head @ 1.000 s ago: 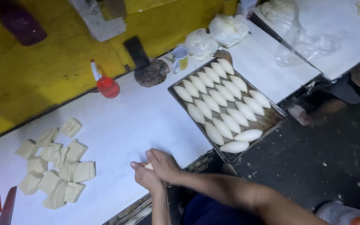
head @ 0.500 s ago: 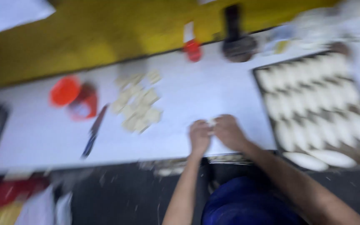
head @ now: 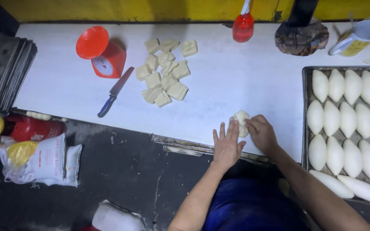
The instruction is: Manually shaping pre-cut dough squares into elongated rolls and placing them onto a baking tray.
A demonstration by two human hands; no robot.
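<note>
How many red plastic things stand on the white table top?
2: a red kitchen scale with a round pan, at the far left beside the blue-handled knife, and a red squeeze bottle at the far edge, by the yellow wall.

The left hand (head: 228, 143) is lying flat, palm down, its 4 fingers stretching far. The right hand (head: 261, 133) is curling just beside it, fingertips touching the left's.

My red kitchen scale (head: 101, 54) sits beside the blue-handled knife (head: 114, 92). A red squeeze bottle (head: 243, 25) stands farther along my desk (head: 245, 81). A white mug (head: 358, 37) stands above the baking tray (head: 305, 85).
</note>
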